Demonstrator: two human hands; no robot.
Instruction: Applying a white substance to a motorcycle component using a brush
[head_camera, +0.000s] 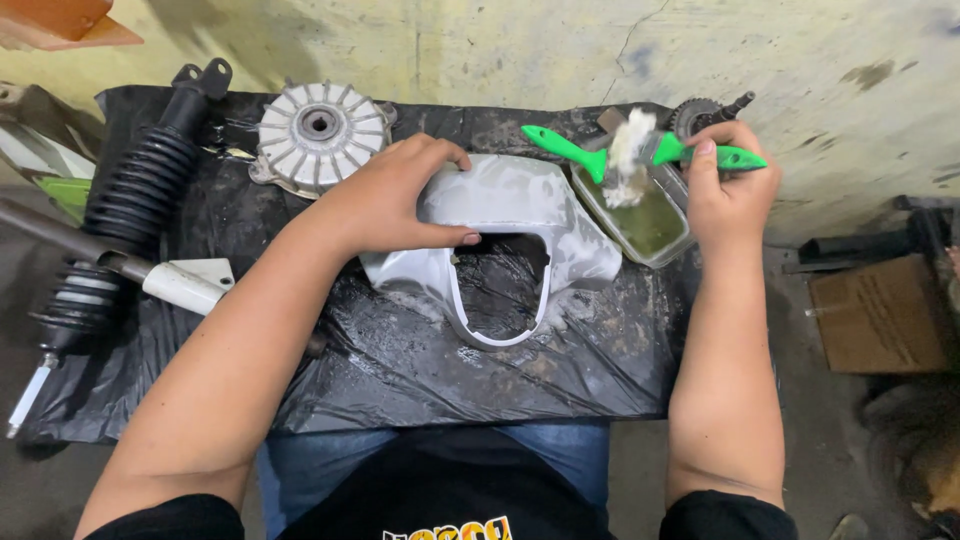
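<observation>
A: The hands are split between two jobs: the left hand (385, 200) lies spread over the top of the white plastic cover (500, 235), thumb hooked under its arch, pinning it to the black plastic sheet (400, 360) so it cannot slide

B: And the right hand (725, 190)?

A: Closed around the green handle of a paintbrush (645, 150), gripping it near the end. The bristles, foamy white, hang right above the clear container (640, 215) of greenish liquid, which sits touching the cover's right side, likely kept close so drips fall back into it

B: Where does the cover sit?

A: In the middle of the surface, directly before the person, its open cut-out facing their lap. It looks wet and streaked

B: Anything else around?

A: A finned metal disc (318, 130) behind the left hand, a black shock absorber (130, 210) lying at the far left, a small gear (695, 115) behind the container, and a cardboard box (880, 315) on the floor to the right
</observation>
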